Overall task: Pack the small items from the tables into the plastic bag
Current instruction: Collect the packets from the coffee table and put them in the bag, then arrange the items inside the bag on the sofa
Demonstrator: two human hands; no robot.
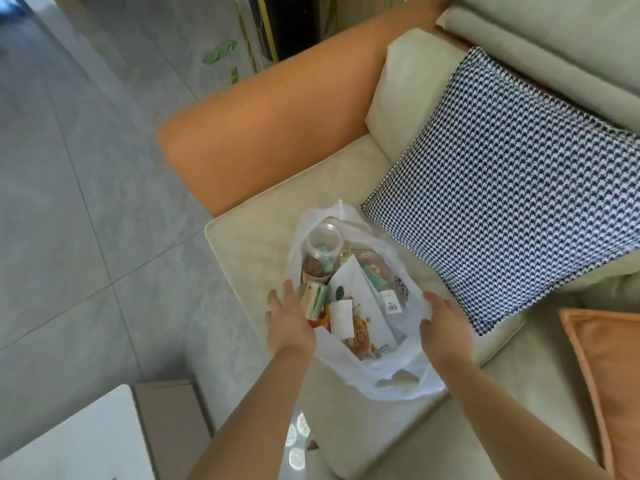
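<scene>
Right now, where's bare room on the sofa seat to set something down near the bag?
Bare seat cushion between the plastic bag and the orange armrest; another strip in front of the bag, toward the person. Crowded on the other side: the houndstooth pillow nearly touches the bag, with the right hand between.

Two bare hands, left hand (pixel 289 320) and right hand (pixel 445 327), flank a filled translucent white plastic bag (pixel 391 372) on a cream fabric sofa seat (pixel 263 258).
</scene>
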